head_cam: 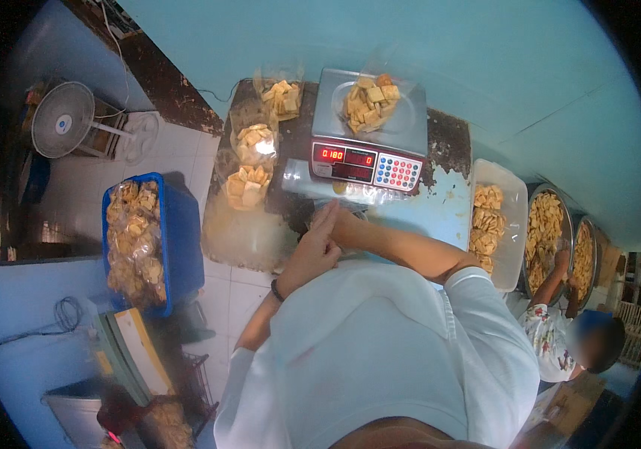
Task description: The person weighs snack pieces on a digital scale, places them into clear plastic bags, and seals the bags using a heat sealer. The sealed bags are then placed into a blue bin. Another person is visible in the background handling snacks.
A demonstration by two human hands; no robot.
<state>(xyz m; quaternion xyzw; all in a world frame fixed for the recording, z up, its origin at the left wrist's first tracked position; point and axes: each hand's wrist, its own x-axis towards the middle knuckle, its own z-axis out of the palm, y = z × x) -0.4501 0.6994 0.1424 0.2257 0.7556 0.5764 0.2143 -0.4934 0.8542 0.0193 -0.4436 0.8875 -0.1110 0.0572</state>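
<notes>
My left hand [316,247], with a dark band at its wrist, lies against my right hand [347,227] in front of a digital scale [326,126]. The fingers overlap, and what may be between them is hidden. Clear plastic [358,213] shows just beyond my right hand. On the scale's steel pan rests a clear bag of flat, square yellow chips [370,106], its top unsealed. Left of the scale stand three more clear bags of chips: a near bag [247,185], a middle bag [254,137] and a far bag [282,98].
The worn table [449,196] meets a turquoise wall. A blue bin [183,247] of bagged chips stands left, below a fan [63,120]. At right are a translucent tub [514,224] of bags and large round metal containers [547,224] of loose chips, where another person [547,337] reaches in.
</notes>
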